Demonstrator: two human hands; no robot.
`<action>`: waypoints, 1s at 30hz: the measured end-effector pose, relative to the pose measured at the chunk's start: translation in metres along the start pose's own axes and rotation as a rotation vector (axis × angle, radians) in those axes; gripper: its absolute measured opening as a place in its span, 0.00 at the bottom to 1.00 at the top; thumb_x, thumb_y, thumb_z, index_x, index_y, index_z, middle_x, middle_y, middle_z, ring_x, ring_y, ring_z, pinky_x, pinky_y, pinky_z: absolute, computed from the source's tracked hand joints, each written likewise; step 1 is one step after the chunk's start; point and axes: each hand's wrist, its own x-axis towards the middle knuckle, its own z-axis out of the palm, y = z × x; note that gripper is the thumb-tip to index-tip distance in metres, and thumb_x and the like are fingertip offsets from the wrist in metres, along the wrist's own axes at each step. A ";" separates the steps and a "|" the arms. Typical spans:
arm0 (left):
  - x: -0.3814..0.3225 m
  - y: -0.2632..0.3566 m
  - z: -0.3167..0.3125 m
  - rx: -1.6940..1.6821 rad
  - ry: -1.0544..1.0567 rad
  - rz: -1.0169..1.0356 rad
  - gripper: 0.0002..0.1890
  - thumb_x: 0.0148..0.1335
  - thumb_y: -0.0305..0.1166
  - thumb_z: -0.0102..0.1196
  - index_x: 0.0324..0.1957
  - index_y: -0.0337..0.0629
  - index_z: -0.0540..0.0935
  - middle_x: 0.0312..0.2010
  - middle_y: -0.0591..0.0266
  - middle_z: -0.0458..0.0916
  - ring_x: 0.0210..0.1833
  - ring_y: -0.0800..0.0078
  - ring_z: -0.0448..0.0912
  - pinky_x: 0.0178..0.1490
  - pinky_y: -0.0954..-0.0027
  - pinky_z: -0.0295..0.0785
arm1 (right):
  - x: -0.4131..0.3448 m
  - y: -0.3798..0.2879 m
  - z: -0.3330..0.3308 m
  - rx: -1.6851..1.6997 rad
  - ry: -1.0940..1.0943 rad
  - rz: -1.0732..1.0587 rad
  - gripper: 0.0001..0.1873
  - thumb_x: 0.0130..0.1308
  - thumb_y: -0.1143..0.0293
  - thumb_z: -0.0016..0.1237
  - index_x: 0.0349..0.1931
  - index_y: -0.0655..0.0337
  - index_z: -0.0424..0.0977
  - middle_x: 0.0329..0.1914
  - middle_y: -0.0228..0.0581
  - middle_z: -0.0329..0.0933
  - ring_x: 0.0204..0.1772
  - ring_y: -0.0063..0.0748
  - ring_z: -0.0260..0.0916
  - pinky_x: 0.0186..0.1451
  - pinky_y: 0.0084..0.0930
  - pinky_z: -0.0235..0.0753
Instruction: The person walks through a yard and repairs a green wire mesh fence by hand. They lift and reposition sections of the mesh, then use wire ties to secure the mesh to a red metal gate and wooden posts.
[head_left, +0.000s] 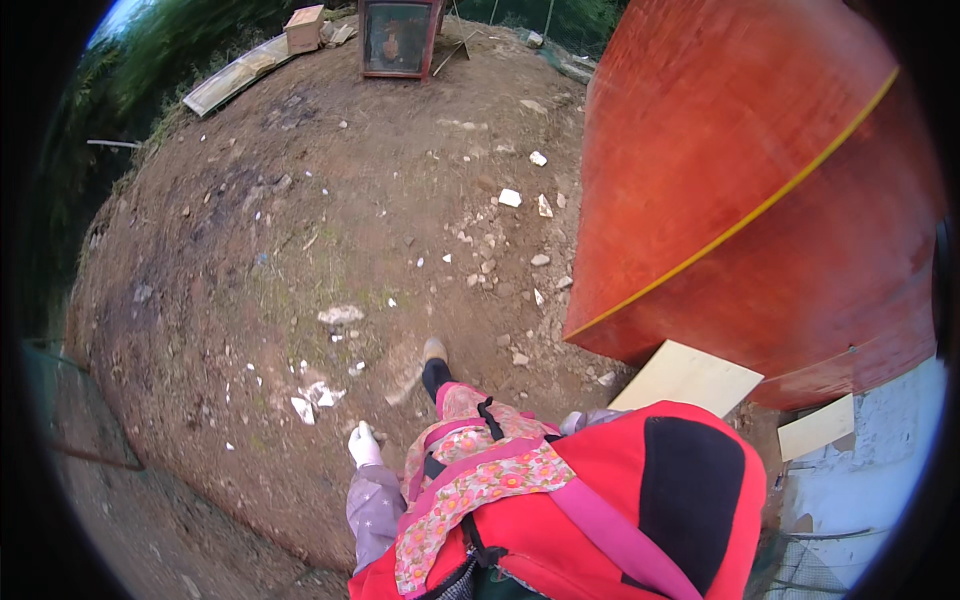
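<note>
My left hand, in a white glove below a pale purple sleeve, hangs at my left side above the bare ground. Nothing shows in it, though its fingers are too small to read clearly. Close by on the soil lie broken white pieces. On my other side, a bit of my right hand shows at the edge of the red jacket; most of it is hidden, and what it holds cannot be seen. A floral apron covers my front, and one shoe is out ahead on the dirt.
A large red-orange panel with a yellow stripe stands at the right, pale boards by its foot. Stones and white fragments litter the soil. Far ahead are a red-framed cabinet and a wooden box.
</note>
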 end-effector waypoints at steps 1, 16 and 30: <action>0.022 0.014 0.015 0.015 0.000 0.045 0.17 0.69 0.43 0.48 0.26 0.45 0.73 0.16 0.64 0.75 0.17 0.72 0.75 0.23 0.71 0.69 | 0.023 -0.011 -0.029 -0.030 0.010 -0.026 0.15 0.59 0.58 0.49 0.44 0.52 0.79 0.42 0.47 0.80 0.46 0.45 0.78 0.48 0.39 0.77; 0.247 0.107 0.107 0.514 0.407 -0.133 0.29 0.62 0.26 0.48 0.65 0.42 0.55 0.61 0.47 0.65 0.52 0.57 0.74 0.51 0.57 0.73 | 0.157 -0.330 -0.569 0.225 0.419 -0.482 0.20 0.64 0.52 0.43 0.39 0.59 0.79 0.40 0.46 0.81 0.49 0.49 0.76 0.48 0.40 0.73; 0.549 0.338 0.284 0.945 0.079 -0.023 0.25 0.65 0.46 0.47 0.45 0.29 0.79 0.40 0.40 0.82 0.44 0.47 0.78 0.52 0.57 0.70 | 0.259 -0.165 -0.511 0.242 0.227 0.077 0.09 0.55 0.62 0.50 0.31 0.54 0.78 0.33 0.48 0.77 0.40 0.49 0.76 0.44 0.44 0.76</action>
